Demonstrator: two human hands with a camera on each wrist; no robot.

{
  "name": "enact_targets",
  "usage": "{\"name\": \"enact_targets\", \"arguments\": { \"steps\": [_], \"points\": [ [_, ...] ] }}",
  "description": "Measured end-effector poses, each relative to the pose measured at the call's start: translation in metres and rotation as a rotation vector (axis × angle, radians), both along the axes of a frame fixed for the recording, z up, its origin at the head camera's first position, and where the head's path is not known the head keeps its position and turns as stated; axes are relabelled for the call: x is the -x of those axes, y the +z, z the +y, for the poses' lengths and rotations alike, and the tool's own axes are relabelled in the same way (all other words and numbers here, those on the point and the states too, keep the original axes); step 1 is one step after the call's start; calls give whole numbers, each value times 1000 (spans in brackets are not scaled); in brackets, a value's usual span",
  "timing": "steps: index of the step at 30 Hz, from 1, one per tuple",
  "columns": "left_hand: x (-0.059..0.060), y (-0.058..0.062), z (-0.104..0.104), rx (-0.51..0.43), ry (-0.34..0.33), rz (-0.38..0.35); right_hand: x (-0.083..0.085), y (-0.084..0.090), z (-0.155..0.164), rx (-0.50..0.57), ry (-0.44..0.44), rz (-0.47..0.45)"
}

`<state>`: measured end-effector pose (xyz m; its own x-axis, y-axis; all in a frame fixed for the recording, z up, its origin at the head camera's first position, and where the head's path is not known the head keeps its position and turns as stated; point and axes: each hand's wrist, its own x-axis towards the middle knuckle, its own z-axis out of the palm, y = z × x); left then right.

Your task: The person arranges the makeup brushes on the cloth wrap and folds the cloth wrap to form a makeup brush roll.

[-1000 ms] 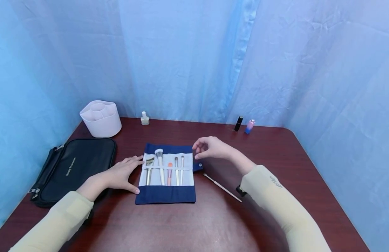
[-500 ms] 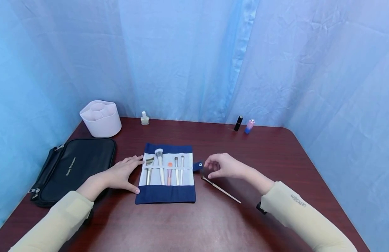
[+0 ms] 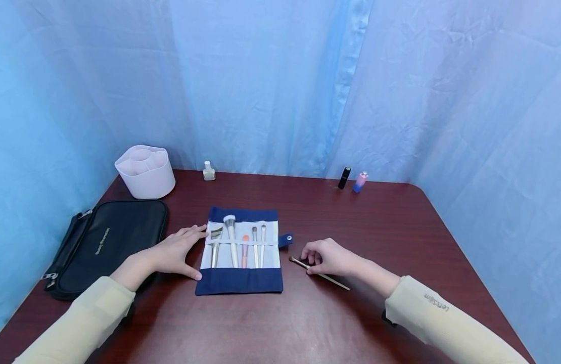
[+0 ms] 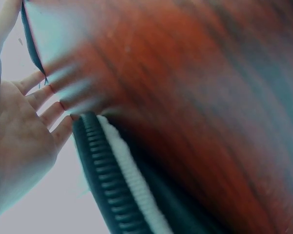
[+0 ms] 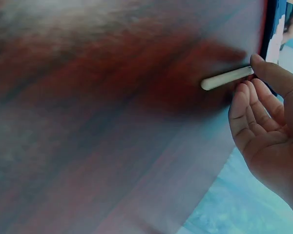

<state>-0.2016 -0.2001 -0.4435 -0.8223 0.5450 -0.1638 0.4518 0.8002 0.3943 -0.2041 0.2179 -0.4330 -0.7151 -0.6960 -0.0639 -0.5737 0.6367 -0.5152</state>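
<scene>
My left hand (image 3: 173, 253) lies spread on the table, fingertips and thumb at the left edge of an unrolled navy brush roll (image 3: 238, 281). Its fingers are straight in the left wrist view too. Several makeup brushes (image 3: 232, 247) sit in the roll under a pale strap, heads toward the back. To the right of the roll, my right hand (image 3: 331, 259) pinches a thin makeup brush (image 3: 336, 281) between thumb and fingers, partway along the handle. The brush's dark head points to the roll. In the right wrist view, the pale handle end (image 5: 227, 78) sticks out past the fingertips.
A black zipped case (image 3: 112, 242) lies left of the left hand. Behind it stands a white divided organizer (image 3: 149, 179). Along the back are a nail polish bottle (image 3: 209, 173), a black tube (image 3: 344, 179) and a pink-and-blue tube (image 3: 360, 183). A snap tab (image 3: 285, 240) juts from the roll's right side.
My right hand has moved from beside the roll's upper right, down and to the right, and taken hold of the loose brush. The left hand has stayed in place.
</scene>
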Motion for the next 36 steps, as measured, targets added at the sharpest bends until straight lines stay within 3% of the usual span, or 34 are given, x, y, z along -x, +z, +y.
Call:
{"name": "enact_targets", "arguments": {
  "steps": [15,22,29,36],
  "points": [
    [-2,-2,-1,-7,2,7,-1,-3,3,15,-32,-35],
    [-2,-1,0,-5,4,13,1,16,2,12,-44,-63],
    [-2,-3,0,-13,3,17,9,38,4,60,-50,5],
    [-1,-3,0,-12,2,24,16,57,0,148,-112,28]
  ]
}}
